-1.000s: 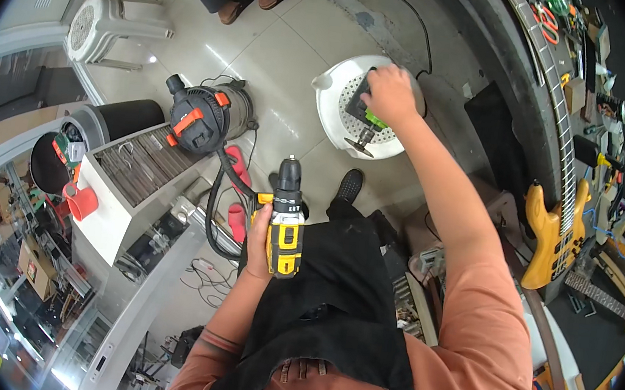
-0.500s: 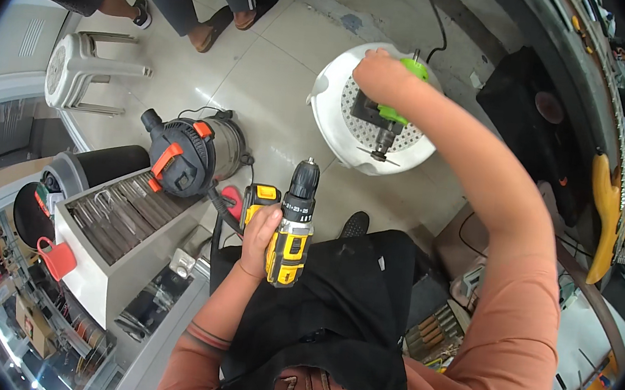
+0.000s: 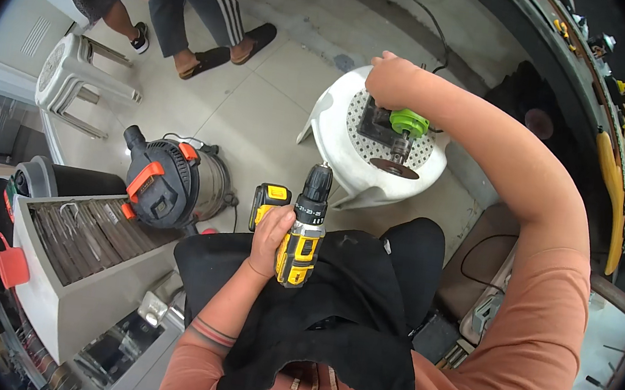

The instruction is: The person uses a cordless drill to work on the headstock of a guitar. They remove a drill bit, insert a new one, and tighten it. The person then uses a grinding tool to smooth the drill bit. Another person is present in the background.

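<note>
My left hand (image 3: 271, 238) is closed around the handle of a yellow and black cordless drill (image 3: 298, 256). The drill lies over my lap with its chuck facing away from me, no bit visible in it, and its battery to the left. My right arm reaches forward to a green and black motor tool (image 3: 409, 121) on a white plastic stool (image 3: 325, 112). A chuck on that tool carries a thin brown disc (image 3: 394, 169) on the near side. Over the tool's far left part, my right hand (image 3: 394, 83) is curled; what its fingers grip is hidden.
A shop vacuum (image 3: 177, 181) with orange latches stands at left, behind a grey-white bin of flat pieces (image 3: 87, 240) with a red cup (image 3: 8, 260). Stacked white stools (image 3: 73, 78) and a person's legs (image 3: 187, 7) are farther off. Tools line the right-hand bench (image 3: 609, 196).
The view has shifted, and the disc now shows its face instead of its edge. My left hand still holds the drill; my right hand stays at the motor tool.
</note>
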Motion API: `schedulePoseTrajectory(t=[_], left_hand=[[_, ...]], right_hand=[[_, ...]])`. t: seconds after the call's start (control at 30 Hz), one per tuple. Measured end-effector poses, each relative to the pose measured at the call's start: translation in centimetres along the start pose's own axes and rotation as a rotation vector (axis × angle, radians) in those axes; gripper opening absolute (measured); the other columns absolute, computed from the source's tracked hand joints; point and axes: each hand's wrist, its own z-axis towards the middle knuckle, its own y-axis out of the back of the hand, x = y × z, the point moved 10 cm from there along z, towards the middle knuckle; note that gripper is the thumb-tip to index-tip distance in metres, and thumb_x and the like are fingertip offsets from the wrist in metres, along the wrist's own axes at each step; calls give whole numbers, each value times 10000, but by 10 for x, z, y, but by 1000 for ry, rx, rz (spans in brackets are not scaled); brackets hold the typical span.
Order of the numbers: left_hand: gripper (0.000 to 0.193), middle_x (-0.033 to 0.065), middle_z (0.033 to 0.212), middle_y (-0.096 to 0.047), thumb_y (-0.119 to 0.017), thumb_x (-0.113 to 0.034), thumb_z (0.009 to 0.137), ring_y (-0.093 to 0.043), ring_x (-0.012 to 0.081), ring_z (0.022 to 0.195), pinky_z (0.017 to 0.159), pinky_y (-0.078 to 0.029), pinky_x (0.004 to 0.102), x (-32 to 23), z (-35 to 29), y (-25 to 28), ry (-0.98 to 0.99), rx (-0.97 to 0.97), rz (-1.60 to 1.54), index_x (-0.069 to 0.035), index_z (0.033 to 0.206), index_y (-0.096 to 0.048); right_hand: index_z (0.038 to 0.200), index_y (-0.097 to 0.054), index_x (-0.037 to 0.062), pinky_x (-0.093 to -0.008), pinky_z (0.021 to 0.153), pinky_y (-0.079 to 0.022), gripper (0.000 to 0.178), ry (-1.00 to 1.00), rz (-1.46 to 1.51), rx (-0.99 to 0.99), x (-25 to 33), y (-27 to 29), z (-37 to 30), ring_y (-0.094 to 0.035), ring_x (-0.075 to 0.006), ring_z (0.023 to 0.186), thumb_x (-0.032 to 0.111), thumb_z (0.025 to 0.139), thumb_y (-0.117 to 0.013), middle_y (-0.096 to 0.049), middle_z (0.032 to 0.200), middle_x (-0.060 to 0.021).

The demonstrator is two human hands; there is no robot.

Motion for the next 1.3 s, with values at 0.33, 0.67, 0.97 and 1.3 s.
schedulePoseTrajectory(t=[0.33, 0.67, 0.97, 1.3], left_hand=[[690, 200, 1276, -677, -707, -3, 986, -708, 349, 1063, 946, -595, 454, -27, 5, -1, -237, -69, 72, -127, 1595, -407], [734, 192, 1219, -694, -741, 8, 944, -707, 351, 1043, 936, -583, 456, -23, 4, 1, -233, -79, 89, -95, 1591, -409], [796, 184, 1190, -696, -772, 20, 909, -704, 346, 1010, 898, -580, 448, -23, 3, 2, -214, -73, 70, -93, 1605, -403], [838, 193, 1190, -690, -790, 29, 887, -702, 348, 1001, 886, -582, 447, -22, 4, 0, -224, -54, 62, -90, 1615, -393]], right_hand=[[1069, -857, 64, -474, 1134, -418, 432, -143, 45, 146, -5, -7, 4, -637, -283, 1284, 435, 924, -690, -793, 1191, -133], [1146, -842, 52, -499, 1171, -391, 506, -129, 34, 177, -3, -4, 2, -612, -299, 1344, 471, 923, -667, -787, 1221, -148], [1087, -842, 59, -474, 1102, -436, 433, -126, 78, 183, -3, -1, 1, -728, -329, 1126, 415, 889, -694, -803, 1088, -158], [1171, -807, 86, -453, 1112, -443, 481, -174, 162, 66, -13, 6, -11, -715, -327, 1144, 499, 954, -689, -797, 1119, -154]])
